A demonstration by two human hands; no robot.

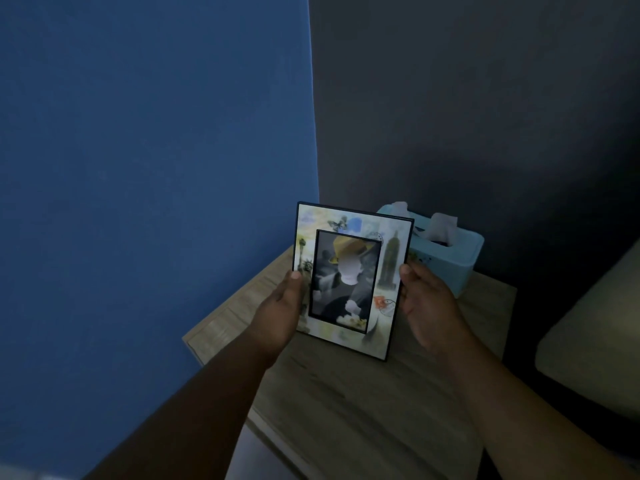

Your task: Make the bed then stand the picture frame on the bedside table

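Blue wall is filling the area left of the bedside table; a darker grey wall is standing behind the table.

Left hand is gripping the left edge of the picture frame — thumb lying on the front border, fingers hidden behind it. The forearm is reaching in over the table's left front corner.

Picture frame is being held upright, leaning slightly back, front face turned toward the camera. Its position is over the middle of the bedside table top; whether the bottom edge is touching the wood cannot be told. The border is carrying printed motifs — a butterfly, a tower, a stamp.

Right hand is gripping the frame's right edge, thumb at the front border, fingers curling behind.

Tissue box, light blue, is sitting at the rear of the bedside table, just behind the frame, with white tissue standing out of its top slot.

Bed edge, pale, is lying to the right of the bedside table, apart from it by a dark gap.
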